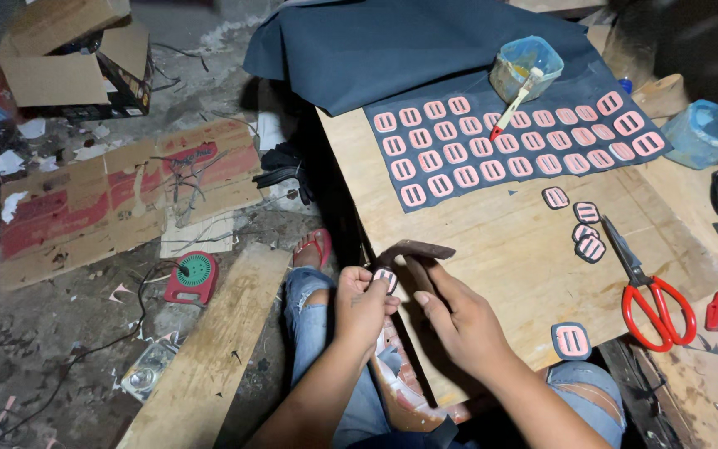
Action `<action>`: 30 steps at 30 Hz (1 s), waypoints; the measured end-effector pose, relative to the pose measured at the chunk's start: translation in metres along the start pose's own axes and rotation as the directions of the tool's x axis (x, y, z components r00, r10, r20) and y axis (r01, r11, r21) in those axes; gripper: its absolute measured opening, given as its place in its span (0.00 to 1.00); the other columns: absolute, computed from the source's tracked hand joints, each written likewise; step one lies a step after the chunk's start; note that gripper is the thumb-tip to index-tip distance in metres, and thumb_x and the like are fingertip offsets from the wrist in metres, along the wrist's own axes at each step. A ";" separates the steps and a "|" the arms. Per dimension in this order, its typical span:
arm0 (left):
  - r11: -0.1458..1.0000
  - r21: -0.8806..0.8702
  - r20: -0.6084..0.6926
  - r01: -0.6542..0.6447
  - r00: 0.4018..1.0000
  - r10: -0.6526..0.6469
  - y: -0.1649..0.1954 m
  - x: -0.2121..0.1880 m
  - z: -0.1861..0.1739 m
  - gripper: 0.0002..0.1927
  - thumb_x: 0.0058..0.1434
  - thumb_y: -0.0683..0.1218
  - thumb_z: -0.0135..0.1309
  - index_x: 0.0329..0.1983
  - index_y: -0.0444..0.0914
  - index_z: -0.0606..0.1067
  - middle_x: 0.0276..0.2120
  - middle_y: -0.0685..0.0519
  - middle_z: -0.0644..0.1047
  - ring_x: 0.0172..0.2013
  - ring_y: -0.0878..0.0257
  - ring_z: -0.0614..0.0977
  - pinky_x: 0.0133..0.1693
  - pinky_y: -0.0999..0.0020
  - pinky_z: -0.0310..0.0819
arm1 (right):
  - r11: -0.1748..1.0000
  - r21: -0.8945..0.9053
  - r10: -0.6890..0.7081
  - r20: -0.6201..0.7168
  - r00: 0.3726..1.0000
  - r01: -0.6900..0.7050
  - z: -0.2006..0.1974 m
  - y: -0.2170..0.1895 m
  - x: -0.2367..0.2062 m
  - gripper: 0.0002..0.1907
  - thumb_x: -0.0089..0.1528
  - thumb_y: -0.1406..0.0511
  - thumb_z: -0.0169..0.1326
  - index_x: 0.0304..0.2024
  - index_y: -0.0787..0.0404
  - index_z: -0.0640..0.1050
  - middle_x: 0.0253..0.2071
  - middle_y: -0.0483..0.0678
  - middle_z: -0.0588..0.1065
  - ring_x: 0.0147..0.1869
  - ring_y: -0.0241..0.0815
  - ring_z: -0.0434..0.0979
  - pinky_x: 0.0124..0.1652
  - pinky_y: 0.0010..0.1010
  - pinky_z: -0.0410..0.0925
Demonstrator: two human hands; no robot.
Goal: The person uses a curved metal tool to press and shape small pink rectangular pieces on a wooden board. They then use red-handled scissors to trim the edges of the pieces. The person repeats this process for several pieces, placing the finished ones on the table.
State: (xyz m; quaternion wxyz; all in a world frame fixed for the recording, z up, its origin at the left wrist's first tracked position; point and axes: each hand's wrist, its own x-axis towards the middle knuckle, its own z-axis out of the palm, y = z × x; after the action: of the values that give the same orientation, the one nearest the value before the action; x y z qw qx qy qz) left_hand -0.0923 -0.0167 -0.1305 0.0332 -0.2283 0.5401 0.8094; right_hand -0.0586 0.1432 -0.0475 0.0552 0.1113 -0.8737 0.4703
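Observation:
My left hand (pixel 362 304) pinches a small pink slotted piece with a dark backing (pixel 386 277) at the near edge of the wooden board (pixel 492 266). My right hand (pixel 459 320) grips the handle of a small brown hammer (pixel 415 252), whose head lies just above that piece. Several similar pink pieces (pixel 492 141) lie in rows on a dark blue sheet (pixel 425 187) at the far side of the board. A few cut-out pieces (pixel 583 226) rest loose on the wood, and one (pixel 571 340) sits by my right wrist.
Red-handled scissors (pixel 654 295) lie at the right. A plastic tub (pixel 525 68) with a brush stands on the blue sheet, and a blue bag (pixel 708 131) lies at far right. A plank (pixel 209 357), cardboard (pixel 118 195) and a red device (pixel 193 278) lie on the floor to the left.

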 end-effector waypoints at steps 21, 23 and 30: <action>0.985 -0.063 0.006 -0.158 0.987 0.158 -0.006 0.010 -0.012 0.10 0.59 0.35 0.56 0.43 0.32 0.70 0.31 0.48 0.79 0.26 0.68 0.78 0.28 0.74 0.71 | 0.998 0.021 0.060 0.091 0.994 -0.062 0.002 -0.006 -0.002 0.25 0.64 0.65 0.55 0.63 0.64 0.71 0.52 0.60 0.79 0.55 0.53 0.82 0.52 0.33 0.71; 0.994 -0.025 -0.016 -0.102 0.995 0.102 -0.005 0.012 -0.012 0.10 0.59 0.35 0.56 0.42 0.32 0.69 0.30 0.48 0.78 0.23 0.67 0.77 0.24 0.74 0.69 | 0.999 0.037 -0.004 0.020 1.000 0.003 0.002 -0.006 -0.002 0.25 0.64 0.65 0.55 0.63 0.65 0.72 0.53 0.60 0.79 0.56 0.53 0.82 0.52 0.33 0.71; 0.999 -0.012 0.006 -0.044 0.999 0.044 0.008 0.002 -0.004 0.11 0.62 0.38 0.52 0.47 0.38 0.69 0.29 0.50 0.78 0.23 0.66 0.79 0.25 0.74 0.74 | 0.996 0.029 -0.090 0.040 0.995 0.089 0.004 -0.005 0.002 0.24 0.64 0.66 0.56 0.62 0.67 0.72 0.54 0.63 0.78 0.59 0.56 0.80 0.53 0.35 0.70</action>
State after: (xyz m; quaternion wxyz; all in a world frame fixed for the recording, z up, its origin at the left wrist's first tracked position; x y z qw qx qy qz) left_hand -0.0946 -0.0241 -0.1260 0.0157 -0.2141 0.5400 0.8138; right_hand -0.0590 0.1368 -0.0454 0.0569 0.1608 -0.8622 0.4770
